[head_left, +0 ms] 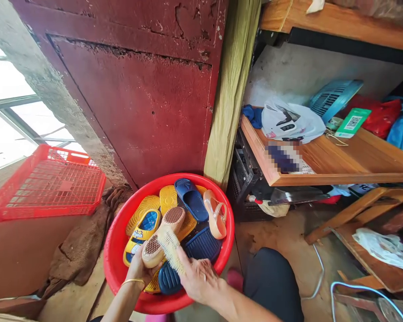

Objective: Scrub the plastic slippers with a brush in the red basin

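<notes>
Wrapped round the near end of a beige shoe, my left hand holds it sole up over a red basin. The sole has brown patterned patches at both ends. In my right hand is a scrubbing brush, its pale bristles against the middle of that sole. Below and around lie a yellow and blue slipper, a navy slipper, a peach sandal and several other yellow and navy slippers. The brush hides part of the sole.
A red plastic crate stands at left, near a brown cloth sack. Behind the basin is a dark red door. Wooden shelving at right holds a plastic bag and a blue fan.
</notes>
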A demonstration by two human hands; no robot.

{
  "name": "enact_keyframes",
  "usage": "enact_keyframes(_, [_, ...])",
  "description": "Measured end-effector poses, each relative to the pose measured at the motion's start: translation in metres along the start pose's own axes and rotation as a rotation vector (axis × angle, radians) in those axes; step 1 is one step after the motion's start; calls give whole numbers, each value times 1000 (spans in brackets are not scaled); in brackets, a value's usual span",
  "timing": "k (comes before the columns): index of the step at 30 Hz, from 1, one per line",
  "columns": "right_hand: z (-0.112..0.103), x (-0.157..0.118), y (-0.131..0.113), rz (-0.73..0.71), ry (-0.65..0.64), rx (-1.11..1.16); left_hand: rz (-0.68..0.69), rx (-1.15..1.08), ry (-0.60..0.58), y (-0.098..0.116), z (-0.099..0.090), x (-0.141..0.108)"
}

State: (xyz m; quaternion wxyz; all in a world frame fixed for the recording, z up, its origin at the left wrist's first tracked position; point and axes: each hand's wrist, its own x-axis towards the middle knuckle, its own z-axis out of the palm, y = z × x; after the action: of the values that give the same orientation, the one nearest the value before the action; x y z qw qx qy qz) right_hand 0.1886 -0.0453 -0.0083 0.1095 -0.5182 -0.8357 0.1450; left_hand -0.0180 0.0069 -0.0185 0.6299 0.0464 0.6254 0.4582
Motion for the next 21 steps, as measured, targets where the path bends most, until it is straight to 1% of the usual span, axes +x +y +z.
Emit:
enact_keyframes(2, [-6, 19, 14, 90, -23, -52, -4, 3, 1, 0, 2, 0])
enact_keyframes(3, [-12, 33, 23, 149, -31, -81, -8, 13, -16, -1, 3, -2])
enact_keyframes(5, [-24, 62, 38, 211, -21, -106, -21, 59, -64, -2, 6, -7])
enact_keyframes(7, [-31, 79, 44, 233, -1, -110, -27, 120, -91, -4, 8, -12])
enact_keyframes(8, [-30, 80, 42, 232, 5, -111, -25, 141, -99, -4, 9, -13])
enact_keyframes(10, [-23, 72, 33, 204, 6, -104, -12, 147, -120, -5, 9, -14])
enact_keyframes(13, [-8, 46, 19, 103, 2, -79, 21, 100, -193, -6, 7, -10])
enact_keyframes(15, [-7, 32, 22, 104, 29, -27, 76, 106, -204, -6, 5, -9])
enact_keyframes(17, [-18, 26, 37, 164, 74, 57, 168, 148, -181, -6, 2, -12])
enact_keyframes(19, [-36, 27, 59, 220, 130, 146, 279, 183, -156, -5, 2, -22])
enact_keyframes(21, [-58, 27, 84, 222, 217, 249, 385, 211, -144, -5, 10, -34])
